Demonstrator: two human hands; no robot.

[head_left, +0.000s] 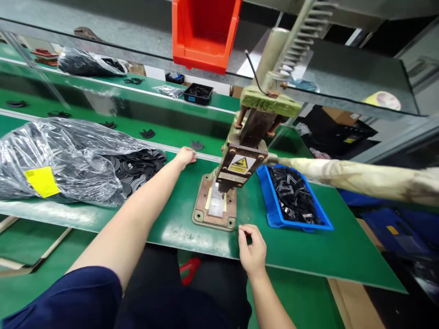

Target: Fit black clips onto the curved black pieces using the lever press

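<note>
Rightward, long press lever (356, 176)

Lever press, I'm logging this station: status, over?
Left hand at metal rail, grip unclear. Right hand curled beside press base, nothing visible in it. Press head overhanging base, blue bin to its right.

The one view, wide, looks from the person's head forward and down over the bench (302, 256). The lap (212, 292) and a sleeve (75, 297) lie closest, at the bottom edge; the press (240, 160) stands near, about mid-frame; the belt (171, 137) runs farther off, with the shelf (144, 27) crossing the top.
</note>
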